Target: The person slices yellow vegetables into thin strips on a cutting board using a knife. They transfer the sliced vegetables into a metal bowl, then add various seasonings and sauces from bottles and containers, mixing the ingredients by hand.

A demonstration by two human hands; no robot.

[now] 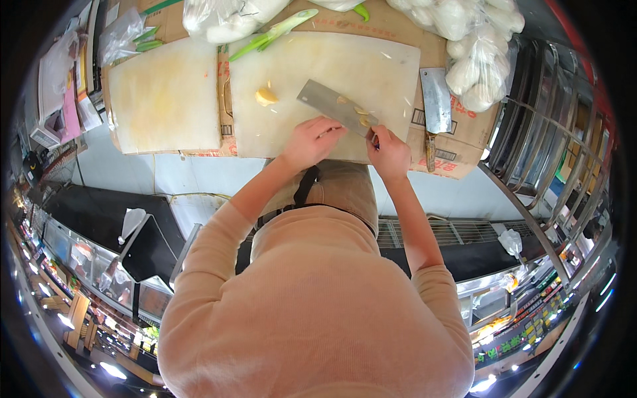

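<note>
My right hand (390,151) grips the handle of a broad kitchen knife, its blade (323,99) slanting up and left over the right-hand white cutting board (298,54). A few thin pale yellow slices (364,121), which look like ginger, lie on the flat of the blade. Close to the blade's near edge is my left hand (314,142), fingers bent; whether anything is between them is hidden. Left of the blade's tip sits a cut yellow piece, apparently ginger (266,97), with small scraps around it.
A cleaver (436,102) with a worn handle lies on cardboard (465,144) to the right. Another white board (164,99) is at left. Scallion (273,34) crosses the main board's far edge. Bagged white vegetables (480,64) stand beyond, and a metal rack (542,129) borders the right.
</note>
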